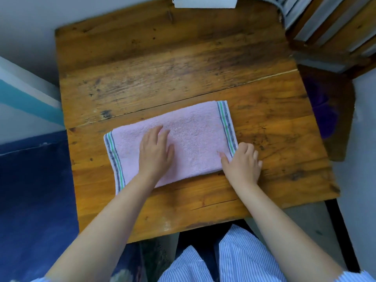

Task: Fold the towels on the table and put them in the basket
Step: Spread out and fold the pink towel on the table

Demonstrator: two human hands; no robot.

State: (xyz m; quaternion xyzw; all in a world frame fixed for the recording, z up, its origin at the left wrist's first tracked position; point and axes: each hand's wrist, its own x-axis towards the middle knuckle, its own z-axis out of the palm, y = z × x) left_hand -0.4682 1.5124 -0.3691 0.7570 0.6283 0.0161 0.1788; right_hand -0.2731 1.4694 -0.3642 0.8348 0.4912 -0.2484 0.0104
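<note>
Pale pink towel [195,137] with grey and green end stripes, worn honey-brown wooden table [162,64], blue-and-white pinstriped shirt [234,259]

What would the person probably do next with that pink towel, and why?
Probably lift the striped end that the right hand grips and carry it over toward the other end, since the pink towel lies as a long strip while the left hand rests flat on its middle.

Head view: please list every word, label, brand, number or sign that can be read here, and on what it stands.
None: no readable text appears in this view.
The pink towel shows only green and grey stripes, no label.
The wooden table carries only stains and grain.
The white object at the table's far edge shows no print.
</note>
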